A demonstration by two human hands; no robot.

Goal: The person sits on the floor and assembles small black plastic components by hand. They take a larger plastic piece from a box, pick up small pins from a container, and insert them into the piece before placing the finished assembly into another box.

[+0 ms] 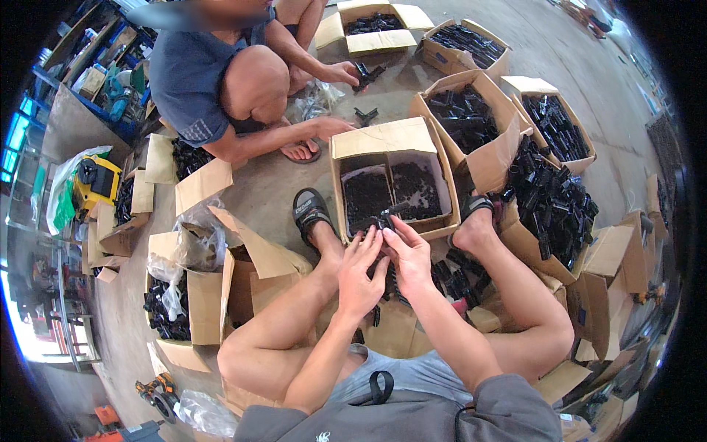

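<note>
My left hand (361,272) and my right hand (406,256) meet over the near edge of an open cardboard box. Between their fingertips is a small black part (383,220), held by both hands; fingers cover much of it, so its exact kind is unclear. The cardboard box (383,140) stands between my feet, with a divider splitting it into two sections. Both sections hold many small black pieces (414,186). Below my hands, longer black fittings (455,278) lie in a heap between my legs, partly hidden by my right forearm.
A co-worker (221,96) crouches at the upper left, one hand holding a black branched fitting (366,75). Another black fitting (365,116) lies on the floor. Boxes of black parts (551,206) crowd the right; an open carton (254,287) stands left. Two power drills (157,389) lie lower left.
</note>
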